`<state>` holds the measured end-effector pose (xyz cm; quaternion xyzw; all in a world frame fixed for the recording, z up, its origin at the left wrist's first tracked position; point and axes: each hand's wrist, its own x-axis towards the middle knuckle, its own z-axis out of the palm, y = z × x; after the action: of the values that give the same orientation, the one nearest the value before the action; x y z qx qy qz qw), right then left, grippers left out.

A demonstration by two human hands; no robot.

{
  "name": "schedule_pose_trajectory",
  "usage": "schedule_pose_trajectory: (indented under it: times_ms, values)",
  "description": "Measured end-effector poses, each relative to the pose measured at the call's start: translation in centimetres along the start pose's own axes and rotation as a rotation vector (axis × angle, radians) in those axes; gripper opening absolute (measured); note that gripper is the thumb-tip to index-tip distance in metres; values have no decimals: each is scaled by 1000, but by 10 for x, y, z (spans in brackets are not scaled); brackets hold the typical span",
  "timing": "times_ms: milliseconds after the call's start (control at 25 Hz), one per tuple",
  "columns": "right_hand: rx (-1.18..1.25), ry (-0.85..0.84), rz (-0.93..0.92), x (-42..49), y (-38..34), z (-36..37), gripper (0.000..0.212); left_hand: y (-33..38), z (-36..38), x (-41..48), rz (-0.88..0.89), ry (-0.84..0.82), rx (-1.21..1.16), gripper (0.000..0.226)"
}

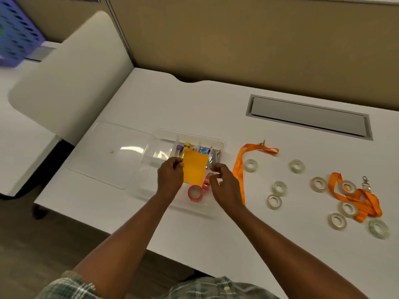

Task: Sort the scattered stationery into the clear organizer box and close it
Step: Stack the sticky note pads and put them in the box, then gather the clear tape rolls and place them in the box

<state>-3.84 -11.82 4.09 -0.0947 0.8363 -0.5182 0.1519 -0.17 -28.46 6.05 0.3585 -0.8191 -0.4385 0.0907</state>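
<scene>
The clear organizer box (217, 141) lies open on the white desk, its clear lid (108, 152) flat to the left. My left hand (170, 177) pinches the left edge of a yellow-orange sticky note pad (194, 168) above the box. Just right of the pad, my right hand (224, 184) hovers with fingers curled and apart, holding nothing. Pink tape rolls (195, 193) sit in the box's near compartment; small coloured items and metal clips (212, 155) fill the far ones. Several clear tape rolls (279, 187) and two orange lanyards (239, 167) (364, 203) lie scattered to the right.
A grey cable-tray flap (308, 116) is set into the desk at the back right. A beige partition wall (237, 39) runs behind the desk. A white rounded divider panel (71, 78) stands to the left, beside a neighbouring desk.
</scene>
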Motion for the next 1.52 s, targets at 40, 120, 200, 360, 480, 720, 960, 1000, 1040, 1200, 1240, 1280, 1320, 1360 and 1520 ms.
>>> schedule_pose_trajectory:
  times_ms: [40, 120, 200, 360, 480, 720, 960, 1000, 1040, 1200, 1240, 1280, 1320, 1360, 1520]
  values:
    - [-93, -32, -54, 1, -2, 12, 41, -11, -11, 8, -13, 30, 54, 21]
    - [-333, -94, -150, 0, 3, 30, 58, -30, -26, 16, -27, 57, 144, 20]
    - [-530, -149, -199, -3, 12, 42, 68, -44, -31, 18, -37, 49, 215, 21]
    - [-644, -190, -197, -9, 24, 53, 73, -54, -22, 18, -41, 5, 286, 24]
    - [-664, -192, -180, -9, 25, 54, 74, -55, -14, 20, -38, -36, 310, 24]
    - [-606, -162, -259, -11, 21, 36, 70, -47, -4, 12, 146, -49, 509, 23]
    - [-675, 6, -149, -15, 50, -36, 59, -15, 35, -7, 352, -70, 537, 32]
    - [-711, 21, -117, -18, 59, -50, 57, -8, 45, -13, 388, -89, 518, 34]
    - [-751, 33, -87, -22, 68, -64, 55, 0, 57, -21, 433, -112, 512, 35]
    - [-896, 37, 3, -38, 104, -109, 47, 23, 103, -52, 590, -234, 562, 37]
    - [-932, 18, -3, -43, 113, -119, 46, 27, 115, -61, 616, -280, 585, 36]
    - [-971, -8, -17, -47, 122, -127, 45, 29, 125, -70, 633, -328, 609, 36]
    - [-1004, -34, -32, -52, 130, -134, 43, 31, 136, -79, 645, -375, 632, 36]
    - [-1023, -54, -41, -57, 137, -140, 41, 31, 146, -89, 654, -414, 650, 35]
    - [-957, -55, -16, -74, 158, -159, 27, 34, 178, -118, 667, -502, 659, 38]
